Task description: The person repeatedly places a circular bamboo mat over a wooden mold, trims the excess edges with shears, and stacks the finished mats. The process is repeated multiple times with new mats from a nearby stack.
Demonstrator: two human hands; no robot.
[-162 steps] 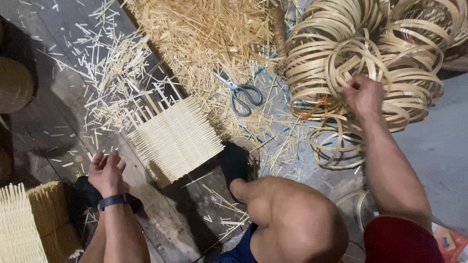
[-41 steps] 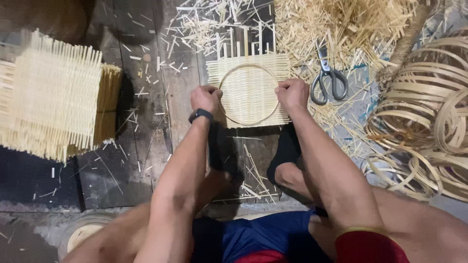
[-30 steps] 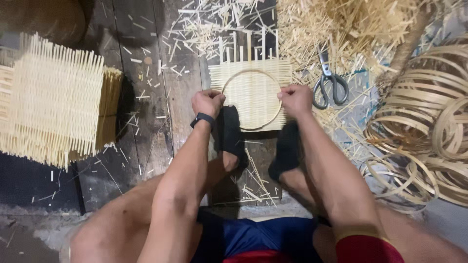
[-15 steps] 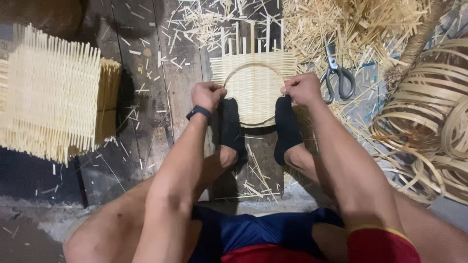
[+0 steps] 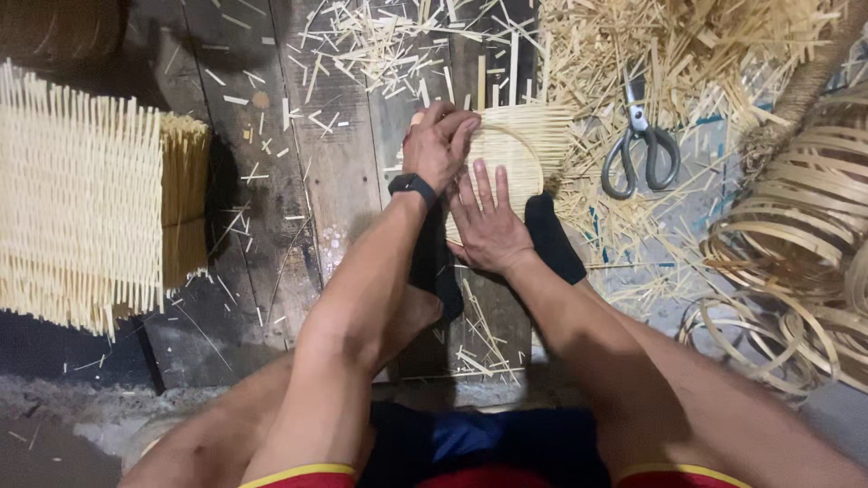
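Both hands have come in from the outer edges of the woven bamboo mat (image 5: 515,149), where they sat half a second ago, and now lie close together over its left part. On the mat rests a thin bamboo ring (image 5: 527,145), its curved rim showing on the mat's right side. The left hand (image 5: 438,145), with a black watch (image 5: 413,186) on its wrist, is curled with fingers bent down onto the mat's upper left corner; whether it pinches the ring or only presses on it cannot be told. The right hand (image 5: 488,226) lies flat and spread, palm down, on the mat's lower left part, just below the left hand, clamping nothing. Two feet in black socks (image 5: 553,237) sit at the mat's near edge, one under the left forearm, one just right of the right hand. The mat lies on dark wooden planks (image 5: 334,163). Right of the mat, grey-handled scissors (image 5: 642,149) lie among loose bamboo slivers (image 5: 714,54). Farther right of the mat is a heap of bamboo hoops (image 5: 796,244). Well to the mat's left stands a stack of woven mats (image 5: 86,208).
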